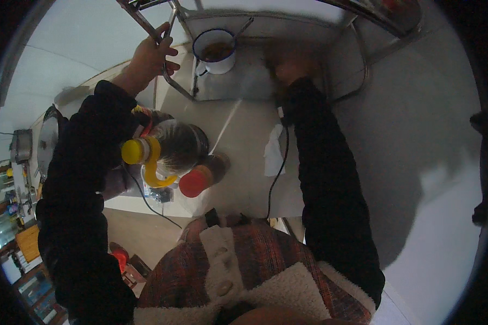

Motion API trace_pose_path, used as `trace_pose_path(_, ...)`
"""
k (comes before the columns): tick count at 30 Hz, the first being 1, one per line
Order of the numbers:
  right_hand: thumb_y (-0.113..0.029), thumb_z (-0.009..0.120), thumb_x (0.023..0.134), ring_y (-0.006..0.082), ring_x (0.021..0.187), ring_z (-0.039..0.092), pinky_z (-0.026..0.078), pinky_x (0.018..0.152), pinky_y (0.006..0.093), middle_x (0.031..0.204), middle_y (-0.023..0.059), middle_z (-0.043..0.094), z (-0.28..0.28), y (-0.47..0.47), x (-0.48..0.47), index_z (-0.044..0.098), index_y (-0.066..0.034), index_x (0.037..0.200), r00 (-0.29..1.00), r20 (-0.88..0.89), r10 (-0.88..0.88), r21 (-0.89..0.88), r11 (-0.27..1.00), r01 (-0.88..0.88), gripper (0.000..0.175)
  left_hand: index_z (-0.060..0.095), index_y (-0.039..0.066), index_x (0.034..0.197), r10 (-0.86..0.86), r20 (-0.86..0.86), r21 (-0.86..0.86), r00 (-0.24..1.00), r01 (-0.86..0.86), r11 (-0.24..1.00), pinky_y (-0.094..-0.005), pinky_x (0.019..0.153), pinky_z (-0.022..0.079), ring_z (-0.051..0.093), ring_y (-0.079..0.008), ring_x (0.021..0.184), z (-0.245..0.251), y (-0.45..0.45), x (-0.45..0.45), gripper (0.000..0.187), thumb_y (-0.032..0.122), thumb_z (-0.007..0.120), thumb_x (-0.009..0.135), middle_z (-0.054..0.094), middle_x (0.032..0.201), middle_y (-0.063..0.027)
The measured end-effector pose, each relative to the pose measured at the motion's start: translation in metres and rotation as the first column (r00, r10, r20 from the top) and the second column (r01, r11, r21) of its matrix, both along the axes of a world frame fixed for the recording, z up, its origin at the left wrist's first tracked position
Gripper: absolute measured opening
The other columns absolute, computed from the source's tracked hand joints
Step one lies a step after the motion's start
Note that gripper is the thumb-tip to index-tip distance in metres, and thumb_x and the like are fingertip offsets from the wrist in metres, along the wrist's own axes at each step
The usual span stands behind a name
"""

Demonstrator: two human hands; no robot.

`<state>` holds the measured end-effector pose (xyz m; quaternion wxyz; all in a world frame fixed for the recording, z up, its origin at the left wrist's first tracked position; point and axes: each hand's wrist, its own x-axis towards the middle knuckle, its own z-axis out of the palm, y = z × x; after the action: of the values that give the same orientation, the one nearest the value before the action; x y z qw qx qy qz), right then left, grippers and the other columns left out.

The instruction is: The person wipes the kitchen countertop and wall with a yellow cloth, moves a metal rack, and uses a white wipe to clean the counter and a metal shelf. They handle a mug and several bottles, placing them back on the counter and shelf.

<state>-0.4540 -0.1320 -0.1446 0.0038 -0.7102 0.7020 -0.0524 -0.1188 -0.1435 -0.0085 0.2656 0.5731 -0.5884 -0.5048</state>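
Observation:
My left hand is at the left side of a metal rack, its spread fingers hooked around the upright tube. My right hand reaches in under the rack at its right side. It is blurred by motion, and whether it holds the dark blurred thing around it is unclear. Between the hands, a white enamel mug with a blue rim stands upright on the surface inside the rack. Brownish contents show in the mug, and a utensil handle leans out over its rim.
A large bottle with a yellow cap and handle stands left of centre, beside a red-capped jar. White tissue and a black cable lie on the pale countertop. At far left is a round metal lid.

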Motion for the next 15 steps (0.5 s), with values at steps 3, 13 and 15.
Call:
trace_pose_path(3,-0.027,0.059,0.086,0.0312,0.115,0.058,0.045,0.099,0.0419,0.126,0.0145,0.06,-0.001,0.01,0.03,0.064,-0.0138,0.119,0.942,0.179,0.282,0.078,0.951,-0.3,0.036,0.027,0.019,0.151,0.02,0.008,0.016,1.0,-0.02,1.0,-0.0351,0.065,0.057,0.07,-0.0243,0.076,-0.001,-0.002,-0.002,0.061,0.037,0.052,0.099,0.063,0.108,-0.0153)
trace_pose_path(13,-0.014,0.061,0.082,0.0353,0.11,0.059,0.047,0.097,0.0421,0.12,0.0177,0.062,-0.025,0.042,-0.008,0.062,-0.0078,0.116,0.463,0.886,0.026,0.042,0.99,-0.136,0.035,0.026,0.017,0.151,0.027,0.015,0.001,1.0,-0.027,1.0,-0.034,0.063,0.056,0.07,-0.0241,0.075,-0.006,-0.008,-0.003,0.065,0.04,0.054,0.098,0.063,0.105,-0.0147)
trace_pose_path(15,-0.022,0.061,0.085,0.0364,0.106,0.061,0.049,0.094,0.044,0.116,0.0165,0.063,-0.02,0.036,-0.045,0.06,-0.0117,0.122,0.609,0.786,-0.105,0.01,0.988,0.157,0.039,0.026,0.017,0.151,0.036,0.039,-0.012,0.999,-0.035,0.999,-0.0338,0.062,0.056,0.07,-0.0242,0.076,-0.007,-0.007,-0.003,0.065,0.041,0.055,0.097,0.063,0.106,-0.0149)
